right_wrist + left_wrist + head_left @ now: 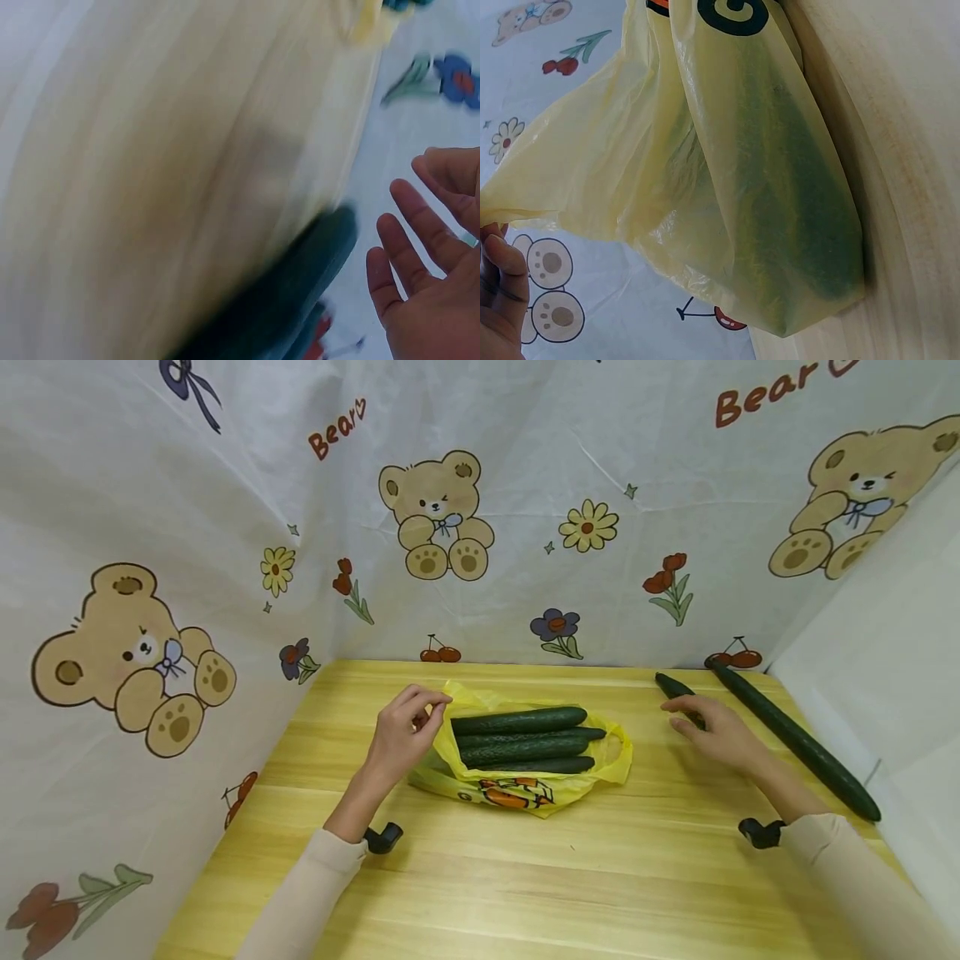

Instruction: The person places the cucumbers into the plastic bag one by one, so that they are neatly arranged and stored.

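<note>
My left hand (405,731) pinches the upper left edge of a yellow plastic bag (442,783) and pulls it upward. In the left wrist view the bag (652,172) stretches taut toward the fingertips of my left hand (502,292). Several dark green cucumbers (525,749) lie side by side inside, visible through the bag's mouth. Over to the right, my right hand (716,731) hovers above a cucumber (670,683), partly covering it. Seen from the right wrist, the fingers of my right hand (442,277) are spread and hold nothing, apart from the blurred cucumber (270,300).
Another long cucumber (798,739) lies slantwise along the right side of the wooden table (525,885). A white cloth (517,602) printed with bears and flowers hangs behind and at the left. A white wall (885,660) borders the right side. Black wrist mounts (384,837) show by both sleeves.
</note>
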`<control>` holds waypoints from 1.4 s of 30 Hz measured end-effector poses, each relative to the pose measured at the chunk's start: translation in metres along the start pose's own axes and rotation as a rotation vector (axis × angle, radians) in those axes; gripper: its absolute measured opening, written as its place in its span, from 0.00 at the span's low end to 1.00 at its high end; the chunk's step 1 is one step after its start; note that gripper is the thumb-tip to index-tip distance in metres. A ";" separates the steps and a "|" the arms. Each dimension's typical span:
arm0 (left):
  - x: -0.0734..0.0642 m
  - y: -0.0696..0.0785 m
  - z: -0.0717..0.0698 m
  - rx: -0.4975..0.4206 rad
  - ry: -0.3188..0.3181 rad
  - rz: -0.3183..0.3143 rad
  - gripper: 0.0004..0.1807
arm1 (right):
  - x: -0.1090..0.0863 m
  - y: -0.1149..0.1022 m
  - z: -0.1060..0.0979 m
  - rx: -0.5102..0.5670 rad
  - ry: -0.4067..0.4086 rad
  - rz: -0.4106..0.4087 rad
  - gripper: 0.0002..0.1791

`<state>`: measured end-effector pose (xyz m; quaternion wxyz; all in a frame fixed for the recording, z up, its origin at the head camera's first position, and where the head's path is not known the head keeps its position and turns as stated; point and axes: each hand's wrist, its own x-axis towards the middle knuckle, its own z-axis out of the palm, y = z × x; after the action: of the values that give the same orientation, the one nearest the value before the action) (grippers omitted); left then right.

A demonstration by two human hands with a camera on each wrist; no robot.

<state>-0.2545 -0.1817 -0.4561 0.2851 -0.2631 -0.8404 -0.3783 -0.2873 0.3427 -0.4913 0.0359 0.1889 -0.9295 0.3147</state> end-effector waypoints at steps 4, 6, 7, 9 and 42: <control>-0.001 0.000 0.000 0.007 -0.001 -0.001 0.08 | -0.021 0.030 -0.014 -0.049 0.049 0.042 0.19; -0.001 0.000 0.001 0.010 -0.004 -0.002 0.07 | -0.033 0.042 -0.018 -0.054 0.043 0.096 0.22; -0.001 0.000 0.001 0.012 -0.004 -0.001 0.08 | -0.039 0.047 -0.020 -0.053 0.030 0.122 0.24; -0.002 0.000 0.001 0.012 -0.002 -0.002 0.08 | -0.049 0.057 -0.022 -0.055 0.008 0.156 0.27; -0.001 0.002 0.001 0.006 -0.003 -0.010 0.08 | -0.070 0.077 -0.009 -0.148 0.120 0.158 0.28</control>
<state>-0.2534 -0.1799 -0.4566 0.2827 -0.2584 -0.8434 -0.3769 -0.2519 0.4273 -0.5410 0.0803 0.0926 -0.9584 0.2577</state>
